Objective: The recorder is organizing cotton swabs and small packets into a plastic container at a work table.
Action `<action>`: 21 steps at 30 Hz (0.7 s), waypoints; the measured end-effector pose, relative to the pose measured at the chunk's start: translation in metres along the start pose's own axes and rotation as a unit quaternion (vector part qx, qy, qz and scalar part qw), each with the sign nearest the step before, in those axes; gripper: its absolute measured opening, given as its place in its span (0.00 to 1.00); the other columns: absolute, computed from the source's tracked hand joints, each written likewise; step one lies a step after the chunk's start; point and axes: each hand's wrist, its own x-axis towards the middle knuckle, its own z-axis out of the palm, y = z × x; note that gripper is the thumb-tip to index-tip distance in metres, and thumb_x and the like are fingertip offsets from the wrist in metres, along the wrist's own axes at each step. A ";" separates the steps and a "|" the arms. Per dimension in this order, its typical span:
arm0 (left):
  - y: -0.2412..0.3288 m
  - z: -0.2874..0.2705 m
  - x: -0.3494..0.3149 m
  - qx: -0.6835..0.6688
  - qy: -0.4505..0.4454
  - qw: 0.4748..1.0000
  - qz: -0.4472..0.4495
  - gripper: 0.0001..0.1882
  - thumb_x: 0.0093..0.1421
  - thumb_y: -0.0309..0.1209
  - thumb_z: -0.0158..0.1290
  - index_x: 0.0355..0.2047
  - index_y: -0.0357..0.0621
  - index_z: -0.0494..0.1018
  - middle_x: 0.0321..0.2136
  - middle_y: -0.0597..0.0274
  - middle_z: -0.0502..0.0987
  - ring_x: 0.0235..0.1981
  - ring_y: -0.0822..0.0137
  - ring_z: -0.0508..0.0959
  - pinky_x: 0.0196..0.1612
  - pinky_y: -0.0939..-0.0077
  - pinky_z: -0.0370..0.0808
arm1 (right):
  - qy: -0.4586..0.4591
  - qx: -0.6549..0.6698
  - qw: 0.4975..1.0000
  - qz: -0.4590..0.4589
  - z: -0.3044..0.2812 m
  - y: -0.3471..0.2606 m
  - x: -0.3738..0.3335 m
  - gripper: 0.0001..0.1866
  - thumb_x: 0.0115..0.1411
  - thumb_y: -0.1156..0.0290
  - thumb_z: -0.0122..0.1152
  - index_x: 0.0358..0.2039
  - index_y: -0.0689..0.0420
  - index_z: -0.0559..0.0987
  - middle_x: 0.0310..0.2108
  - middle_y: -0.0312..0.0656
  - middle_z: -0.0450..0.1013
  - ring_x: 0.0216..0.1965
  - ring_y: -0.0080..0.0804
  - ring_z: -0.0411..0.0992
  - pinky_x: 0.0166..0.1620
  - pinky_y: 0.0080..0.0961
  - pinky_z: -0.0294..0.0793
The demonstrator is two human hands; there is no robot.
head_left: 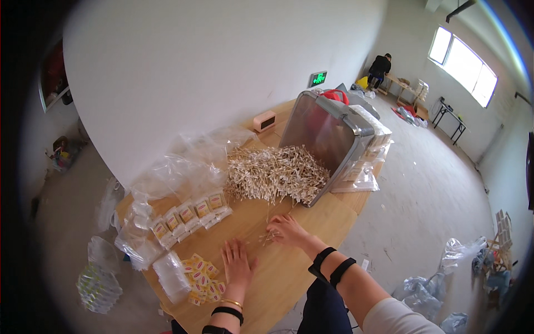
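My left hand (238,266) lies palm down on the wooden table (253,300), fingers stretched out and holding nothing. Just to its left is a loose heap of small yellow and white cards (203,279) with red marks. My right hand (287,230) is closed over a few cotton swabs (268,236) at the near side of a large swab pile (272,171). The pile spills from a grey translucent bin (325,125) tipped on its side. A row of clear packets with the same kind of card (187,214) stands left of the pile.
Crumpled clear plastic bags (183,167) cover the far left of the table, with flat bags (170,276) stacked near the left edge. A small pink clock-like box (264,121) stands by the wall. Another person (380,65) is far off beside a table. Plastic bags (428,289) lie on the floor.
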 end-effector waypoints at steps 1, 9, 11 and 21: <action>0.004 0.003 -0.006 -0.008 0.003 1.000 0.017 0.43 0.65 0.54 0.45 0.69 0.34 0.52 0.71 0.44 0.51 0.72 0.42 0.47 0.72 0.44 0.41 | -0.003 0.002 1.000 0.004 0.003 0.000 -0.002 0.22 0.51 0.64 0.69 0.48 0.45 0.79 0.55 0.39 0.68 0.59 0.44 0.62 0.61 0.43 0.61; 0.047 0.000 -0.066 -0.046 -0.007 0.996 0.078 0.44 0.65 0.53 0.46 0.68 0.29 0.50 0.70 0.40 0.49 0.72 0.41 0.47 0.72 0.43 0.43 | 0.041 0.087 0.995 0.015 0.042 -0.055 -0.008 0.07 0.55 0.67 0.66 0.34 0.49 0.79 0.37 0.37 0.73 0.48 0.42 0.69 0.53 0.40 0.66; 0.051 -0.006 -0.061 -0.026 0.000 0.998 0.064 0.45 0.64 0.53 0.47 0.68 0.28 0.49 0.70 0.39 0.49 0.72 0.40 0.47 0.72 0.43 0.44 | 0.059 0.074 0.996 -0.003 0.055 -0.063 -0.018 0.07 0.54 0.67 0.66 0.35 0.49 0.79 0.37 0.38 0.73 0.48 0.42 0.69 0.53 0.40 0.66; 0.046 -0.003 0.006 -0.053 0.069 0.996 0.036 0.47 0.61 0.52 0.53 0.69 0.32 0.48 0.70 0.40 0.49 0.72 0.42 0.47 0.71 0.40 0.42 | 0.224 0.149 0.945 0.187 0.027 0.018 0.038 0.20 0.56 0.58 0.68 0.44 0.55 0.77 0.41 0.50 0.74 0.47 0.49 0.73 0.49 0.43 0.73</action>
